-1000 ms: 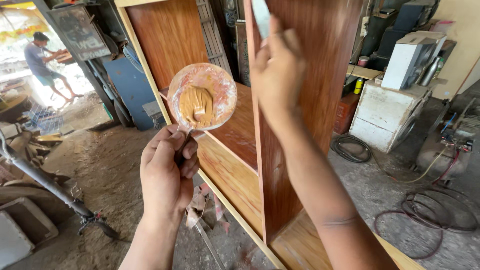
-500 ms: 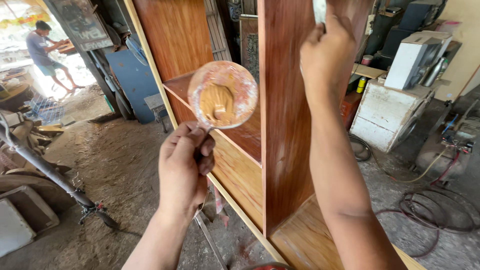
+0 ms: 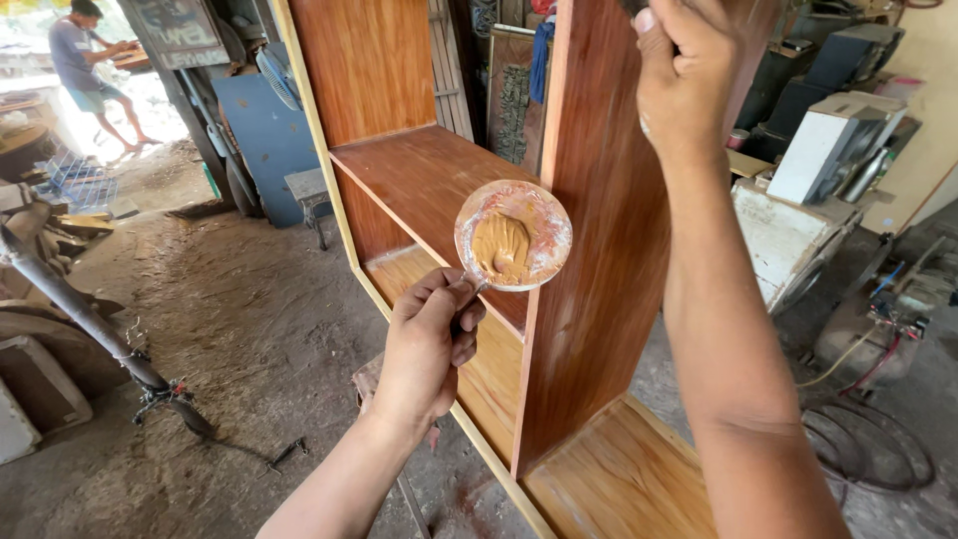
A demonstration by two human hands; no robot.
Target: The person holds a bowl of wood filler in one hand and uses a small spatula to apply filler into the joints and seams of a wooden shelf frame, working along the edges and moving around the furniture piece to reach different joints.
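Filler lid in my left hand, right hand up on the cabinet panel

My left hand gripped a round lid of tan putty, held before the wooden cabinet. My right hand, at one o'clock, was closed on something I cannot make out against the upright panel. A white machine stood at two o'clock; another person worked at ten o'clock.

Woodworking workshop: unfinished wooden cabinet, dirt floor, machinery.

lid: tan putty | shelf unit: reddish-brown, wood grain
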